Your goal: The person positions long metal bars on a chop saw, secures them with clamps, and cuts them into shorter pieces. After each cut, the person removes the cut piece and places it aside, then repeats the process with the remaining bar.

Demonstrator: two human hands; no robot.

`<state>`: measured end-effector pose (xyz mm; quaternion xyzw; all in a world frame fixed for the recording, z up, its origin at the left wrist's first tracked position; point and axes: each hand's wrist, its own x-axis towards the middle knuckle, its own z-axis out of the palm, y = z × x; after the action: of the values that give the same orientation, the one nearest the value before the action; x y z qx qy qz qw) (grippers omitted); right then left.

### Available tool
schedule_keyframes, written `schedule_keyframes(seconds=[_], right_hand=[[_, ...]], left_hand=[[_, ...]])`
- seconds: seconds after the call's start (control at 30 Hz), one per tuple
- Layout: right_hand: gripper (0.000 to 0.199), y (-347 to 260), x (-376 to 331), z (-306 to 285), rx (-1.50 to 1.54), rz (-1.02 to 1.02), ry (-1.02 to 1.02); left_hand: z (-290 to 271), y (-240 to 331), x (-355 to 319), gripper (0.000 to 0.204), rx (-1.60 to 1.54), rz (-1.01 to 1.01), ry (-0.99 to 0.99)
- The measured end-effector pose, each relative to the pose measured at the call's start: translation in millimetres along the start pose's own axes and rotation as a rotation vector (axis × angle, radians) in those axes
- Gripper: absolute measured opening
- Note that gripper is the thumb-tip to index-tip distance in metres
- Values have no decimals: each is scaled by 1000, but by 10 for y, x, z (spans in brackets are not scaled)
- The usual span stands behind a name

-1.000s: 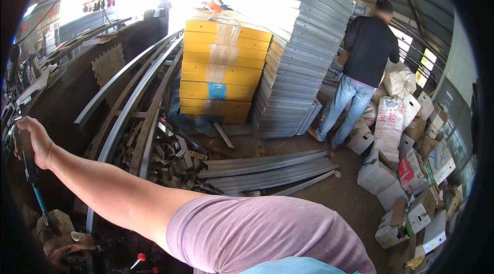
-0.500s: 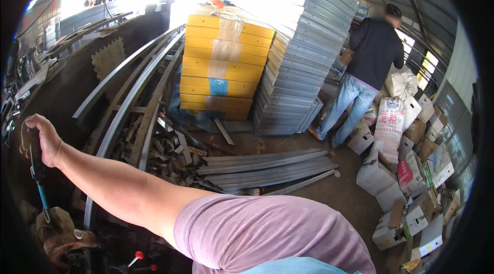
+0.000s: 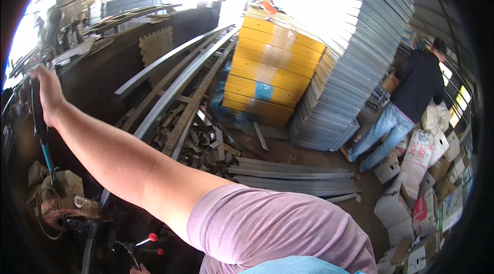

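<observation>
My right arm, in a pink sleeve, stretches across the picture to the left. My right hand [image 3: 47, 94] is wrapped round the black grip of a lever handle [image 3: 46, 155], whose lower shaft is blue-green. The handle rises from a worn, rust-brown machine head [image 3: 69, 208]. At the bottom edge, only a small part of my left hand [image 3: 139, 270] shows, its fingers closed at the end of one spoke of a spoked handwheel [image 3: 129, 248]. Two other spokes end in red knobs [image 3: 153, 237]. A long metal strip [image 3: 90, 247] lies beneath the machine.
Metal rails [image 3: 177, 90] run away on a rack, with a heap of metal offcuts [image 3: 206, 143] beside it. Taped yellow panels [image 3: 272, 63] and a tall grey metal stack [image 3: 342, 73] stand ahead. Long profiles [image 3: 293, 173] lie on the floor. Right: a person [image 3: 411, 94], white sacks [image 3: 416, 158], cartons [image 3: 392, 212].
The scene has shifted right in the picture as the view turned left. My right hand appears higher, still on the handle. Part of my left hand has come into view at the handwheel.
</observation>
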<state>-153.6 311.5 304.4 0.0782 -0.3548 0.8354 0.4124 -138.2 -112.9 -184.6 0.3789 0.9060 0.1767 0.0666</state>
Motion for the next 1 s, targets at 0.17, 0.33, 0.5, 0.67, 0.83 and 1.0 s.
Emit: schedule_keyframes(seconds=[0.17,0.33,0.5,0.67,0.83,1.0], right_hand=[[46,275,464,517,-178,-76,-25],[76,714,880,970,-501,-250,-35],[56,1247,1102,1206,-621,-442,-121],[50,1734,1332,1492,-740,-366,-183],[53,2078,1448,1681,-899,-414,-144],[60,2133,1381,1706,-1017,-320,-184]], left_hand=[[-205,266,-70,46,-48,-117,-49],[-321,362,-135,49,-81,-205,-115],[-405,453,-115,54,-131,-223,-220],[-589,458,-129,68,-151,-214,-326],[-686,497,-136,71,-145,-177,-352],[-734,473,-116,72,-161,-187,-398]])
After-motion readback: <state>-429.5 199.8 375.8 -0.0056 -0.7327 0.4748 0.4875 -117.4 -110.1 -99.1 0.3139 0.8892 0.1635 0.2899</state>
